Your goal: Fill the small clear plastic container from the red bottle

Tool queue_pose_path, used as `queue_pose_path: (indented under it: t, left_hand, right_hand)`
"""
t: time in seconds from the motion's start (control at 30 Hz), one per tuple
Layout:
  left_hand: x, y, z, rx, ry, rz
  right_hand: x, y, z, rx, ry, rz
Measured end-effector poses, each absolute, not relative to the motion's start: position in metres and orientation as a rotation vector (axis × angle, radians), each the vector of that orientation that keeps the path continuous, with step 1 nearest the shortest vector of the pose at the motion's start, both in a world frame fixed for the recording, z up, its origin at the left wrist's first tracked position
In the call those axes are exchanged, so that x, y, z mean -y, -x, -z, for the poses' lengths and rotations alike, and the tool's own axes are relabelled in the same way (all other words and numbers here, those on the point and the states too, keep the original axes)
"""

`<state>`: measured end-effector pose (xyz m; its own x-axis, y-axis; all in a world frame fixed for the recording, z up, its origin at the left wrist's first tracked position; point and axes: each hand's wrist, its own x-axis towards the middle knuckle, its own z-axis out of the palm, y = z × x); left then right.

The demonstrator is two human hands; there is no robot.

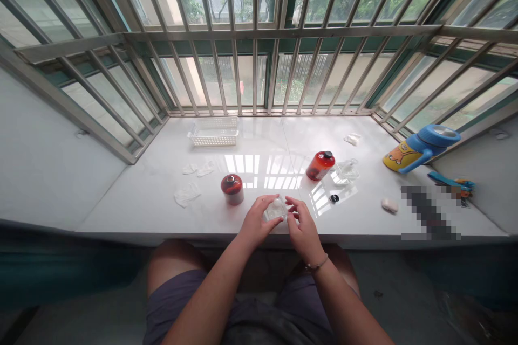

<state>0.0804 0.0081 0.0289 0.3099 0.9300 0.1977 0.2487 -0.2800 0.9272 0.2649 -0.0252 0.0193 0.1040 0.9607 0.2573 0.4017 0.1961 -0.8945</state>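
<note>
Clear plastic packet (277,208) is being worked open, both hands (259,221) (302,229) pinching it, fingers closed; next likely needs a firmer pull apart.

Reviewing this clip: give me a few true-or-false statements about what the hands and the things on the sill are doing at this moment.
1. Both hands hold the small clear container together. True: left hand and right hand meet on it.
2. The red bottle stands upright. False: it lies tilted on its side.
3. The white basket sits near the window bars. True.
4. The blue-lidded cup is in the right hand. False: it lies on its side, far right on the sill.
5. The short red jar stands left of the hands. True.
</note>
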Motion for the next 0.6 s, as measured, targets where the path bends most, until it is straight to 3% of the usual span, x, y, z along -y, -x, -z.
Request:
queue_pose_path:
  t: [0.6]
  left_hand:
    - [-0.008,-0.081,-0.025,-1.158,-1.632,-0.964]
  right_hand:
    - [0.009,-0.251,-0.035,1.545,1.409,-0.548]
